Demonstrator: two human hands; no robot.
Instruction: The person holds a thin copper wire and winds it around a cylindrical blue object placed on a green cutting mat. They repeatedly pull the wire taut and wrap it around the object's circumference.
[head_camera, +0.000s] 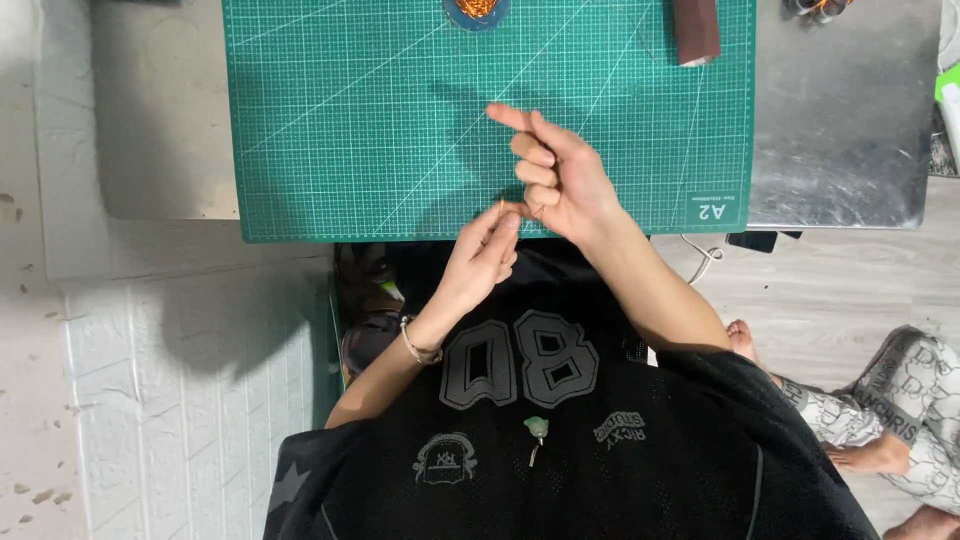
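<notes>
The left hand (480, 262) pinches something thin and small at its fingertips, too fine to make out; the right hand (562, 178) meets it there, fingers curled in, forefinger stretched leftward; both hover over the near edge of a green cutting mat (330, 150); the mat lies on a grey table (850, 120); at its far edge sit a coil of copper wire (478, 8) and a brown strip (695, 30).

left hand (480, 262) and right hand (560, 180) touching fingertips, over green cutting mat (350, 120)
</notes>
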